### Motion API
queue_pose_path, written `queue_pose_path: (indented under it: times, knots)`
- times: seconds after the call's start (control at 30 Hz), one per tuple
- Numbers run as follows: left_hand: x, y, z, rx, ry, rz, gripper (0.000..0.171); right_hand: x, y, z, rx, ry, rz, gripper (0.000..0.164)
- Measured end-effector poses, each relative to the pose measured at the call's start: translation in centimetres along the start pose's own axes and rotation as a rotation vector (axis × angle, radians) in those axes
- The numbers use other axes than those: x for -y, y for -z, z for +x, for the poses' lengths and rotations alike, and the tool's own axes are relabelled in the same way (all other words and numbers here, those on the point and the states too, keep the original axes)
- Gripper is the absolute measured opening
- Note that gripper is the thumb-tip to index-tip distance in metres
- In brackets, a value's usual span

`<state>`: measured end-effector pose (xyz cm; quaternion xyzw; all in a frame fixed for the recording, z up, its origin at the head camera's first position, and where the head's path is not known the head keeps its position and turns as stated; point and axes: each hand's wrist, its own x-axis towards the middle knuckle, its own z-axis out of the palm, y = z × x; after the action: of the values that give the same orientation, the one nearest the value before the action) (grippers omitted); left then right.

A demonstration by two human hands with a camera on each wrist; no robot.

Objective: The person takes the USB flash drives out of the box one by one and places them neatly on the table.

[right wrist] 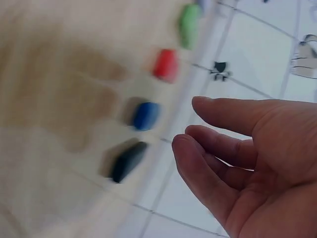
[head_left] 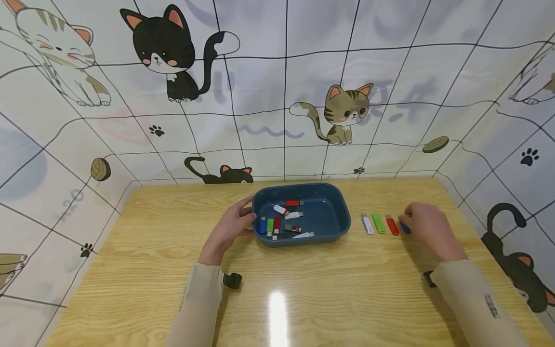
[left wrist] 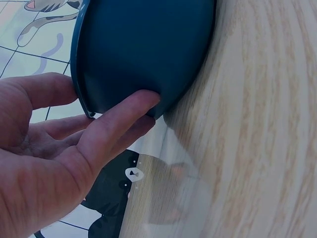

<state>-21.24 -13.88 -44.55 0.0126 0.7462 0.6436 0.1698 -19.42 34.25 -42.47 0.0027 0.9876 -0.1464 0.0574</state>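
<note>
A dark blue plastic basin (head_left: pixel 342 219) holds several USB flash drives. My left hand (head_left: pixel 234 222) touches its left end, and in the left wrist view the extended fingers (left wrist: pixel 126 111) rest against the outer wall. To the right of the basin, a white flash drive (head_left: pixel 367 224), a green one (head_left: pixel 378 223), a red one (head_left: pixel 392 225) and a blue one (head_left: pixel 405 228) lie in a row. A black flash drive (right wrist: pixel 129 161) lies past the blue one in the right wrist view. My right hand (head_left: pixel 429 229) hovers beside them with loosely bent fingers, holding nothing.
Inside the basin are a red flash drive (head_left: pixel 292 203), a green one (head_left: pixel 270 225), a blue one (head_left: pixel 262 225) and several others. The wooden table (head_left: pixel 329 289) meets a cat-patterned cloth wall (head_left: pixel 269 106) at the back and sides.
</note>
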Motion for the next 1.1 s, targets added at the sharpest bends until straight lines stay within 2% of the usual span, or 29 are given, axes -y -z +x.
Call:
queue_pose_path:
  times: [0.13, 0.3, 0.47, 0.63, 0.87, 1.1]
  knots:
    - [-0.1, 0.0, 0.0, 0.003, -0.007, -0.002, 0.061, 2.3, 1.2, -0.8, -0.06, 0.037, 0.011, 0.028]
    - [0.1, 0.1, 0.0, 0.004, -0.015, -0.002, 0.062, 6.7, 2.4, -2.1, -0.125, 0.133, 0.066, 0.034]
    - [0.2, 0.1, 0.1, 0.002, -0.01, -0.001, 0.061, 10.2, 2.3, -2.9, -0.146, 0.257, 0.101, 0.029]
    - [0.2, 0.1, 0.2, 0.005, -0.005, -0.004, 0.06, 12.7, 1.2, -3.0, -0.168, 0.377, 0.085, 0.024]
    - [0.2, 0.0, 0.2, 0.012, -0.008, 0.001, 0.06, 15.0, -0.6, -2.0, -0.125, 0.455, 0.079, 0.024]
    - [0.1, 0.2, 0.0, 0.014, -0.01, -0.007, 0.06, 16.4, -1.5, -0.1, 0.035, 0.482, 0.069, 0.029]
